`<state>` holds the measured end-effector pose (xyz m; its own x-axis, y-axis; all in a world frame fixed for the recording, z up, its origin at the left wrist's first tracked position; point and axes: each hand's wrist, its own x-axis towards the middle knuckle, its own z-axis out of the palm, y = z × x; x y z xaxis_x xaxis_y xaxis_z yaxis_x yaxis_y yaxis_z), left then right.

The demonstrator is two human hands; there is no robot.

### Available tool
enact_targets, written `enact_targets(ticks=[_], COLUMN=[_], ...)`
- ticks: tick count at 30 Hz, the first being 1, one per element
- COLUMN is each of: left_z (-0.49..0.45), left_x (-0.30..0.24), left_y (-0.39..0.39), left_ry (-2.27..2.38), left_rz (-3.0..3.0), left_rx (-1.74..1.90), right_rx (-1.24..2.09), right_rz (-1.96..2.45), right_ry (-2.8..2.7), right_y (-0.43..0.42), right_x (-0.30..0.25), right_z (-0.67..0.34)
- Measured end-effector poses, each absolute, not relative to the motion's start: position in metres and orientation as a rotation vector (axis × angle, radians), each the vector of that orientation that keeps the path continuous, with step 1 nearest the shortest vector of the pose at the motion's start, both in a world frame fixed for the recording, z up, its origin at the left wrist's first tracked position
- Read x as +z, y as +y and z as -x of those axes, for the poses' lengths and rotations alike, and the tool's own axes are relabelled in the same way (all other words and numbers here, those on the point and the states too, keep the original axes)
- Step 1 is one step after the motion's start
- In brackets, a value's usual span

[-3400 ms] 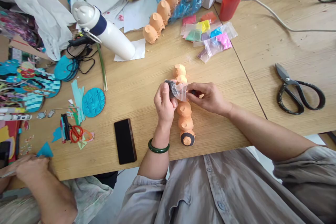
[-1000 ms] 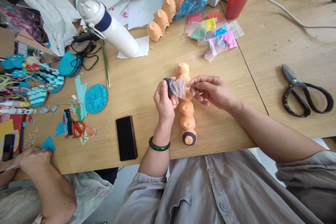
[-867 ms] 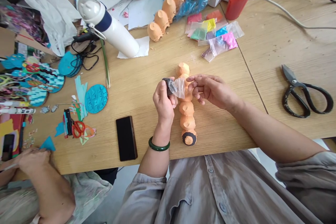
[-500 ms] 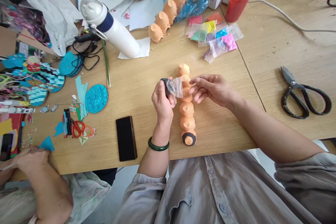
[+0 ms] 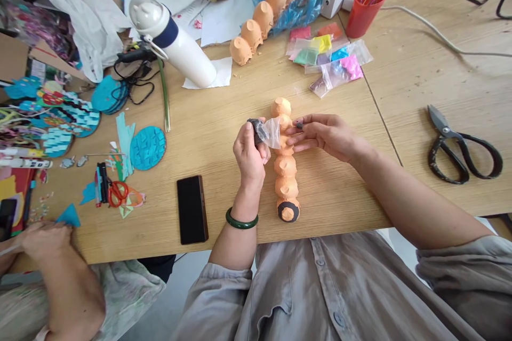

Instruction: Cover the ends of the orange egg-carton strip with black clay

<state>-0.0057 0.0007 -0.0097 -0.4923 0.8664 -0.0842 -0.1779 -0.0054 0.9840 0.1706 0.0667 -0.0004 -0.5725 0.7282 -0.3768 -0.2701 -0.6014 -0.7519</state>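
My left hand (image 5: 250, 152) is closed around a small clear plastic bag (image 5: 272, 133) with black modelling clay (image 5: 255, 129) in it. Between the thumb and fingers of my right hand (image 5: 324, 136) sits a small dark bit of clay (image 5: 299, 125). Under and between both hands lies a row of orange egg-carton cups (image 5: 286, 166), pointing away from me. A black ring (image 5: 295, 217) circles the bump on its near end cup. My right fingertips are close beside the row; whether they touch it I cannot tell.
A phone (image 5: 192, 210) lies left of my left arm, large scissors (image 5: 450, 138) to the right. Beyond are clay packets (image 5: 320, 50), a red cup (image 5: 366, 9), a white bottle (image 5: 176, 45) and another orange cup row (image 5: 264, 17). A co-worker's hand (image 5: 48, 240) rests at far left.
A small dark bit of clay now shows between my right thumb and fingers, which have turned slightly. My left hand keeps its hold on the bag. The view has shifted a little.
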Motion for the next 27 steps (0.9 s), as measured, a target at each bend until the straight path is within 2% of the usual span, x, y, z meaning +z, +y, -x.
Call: enact_targets(ticks=[7,16,27], left_z=[0.0057,0.0036,0.0031], left_x=[-0.0089,-0.0082,-0.0061], left_y=[0.0005,-0.0004,-0.0019], left_ry=[1.439,1.423,1.45], left_rz=[-0.749,-0.767,-0.787], left_rx=[1.638,1.631,1.612], right_rx=[2.137,1.833,2.106], right_rz=[0.901,1.045,0.915], right_ry=[-0.997,-1.339,-0.977], right_y=[0.0686,0.0628,0.0702], right_x=[-0.0032,0.0064,0.0062], right_z=[-0.1725,-0.1735,-0.1742])
